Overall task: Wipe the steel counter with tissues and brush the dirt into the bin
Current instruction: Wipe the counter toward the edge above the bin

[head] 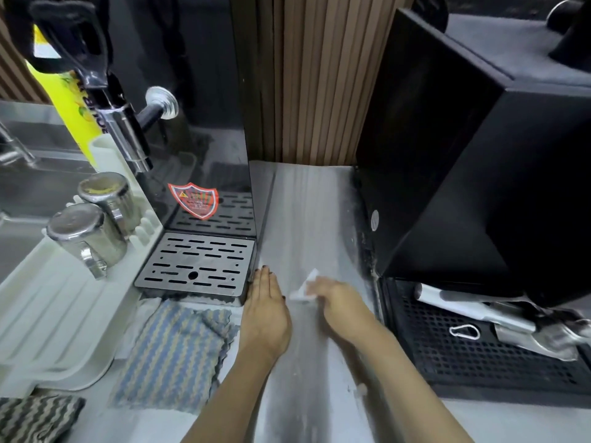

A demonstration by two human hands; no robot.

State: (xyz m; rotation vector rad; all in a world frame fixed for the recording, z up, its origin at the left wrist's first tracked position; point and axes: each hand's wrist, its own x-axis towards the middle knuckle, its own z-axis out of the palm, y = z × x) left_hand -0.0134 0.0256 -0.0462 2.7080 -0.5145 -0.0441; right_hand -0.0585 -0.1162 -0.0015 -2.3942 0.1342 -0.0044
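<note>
The right hand (332,298) is smeared with blur, so its fingers cannot be told apart, and whether they pinch the tissue (303,286) or only press on it cannot be told. Most of the tissue is hidden under that hand. Only a small white piece shows at the fingertips, lying on the steel counter (303,219), its free corner pointing away toward the slatted wall (307,91) and its long edge slanting from near left to far right. The counter's bare strip runs lengthwise from the person to that wall, between the drip tray (198,266) of a black dispenser on the left and a black machine (479,155) on the right. The left hand (265,302) lies palm down on the steel, fingers straight and pressed together, pointing away, just beside the drip tray's near right corner and near the tissue. A striped cloth (179,350) lies left of the left forearm. Both forearms are cut off by the lower edge.
</note>
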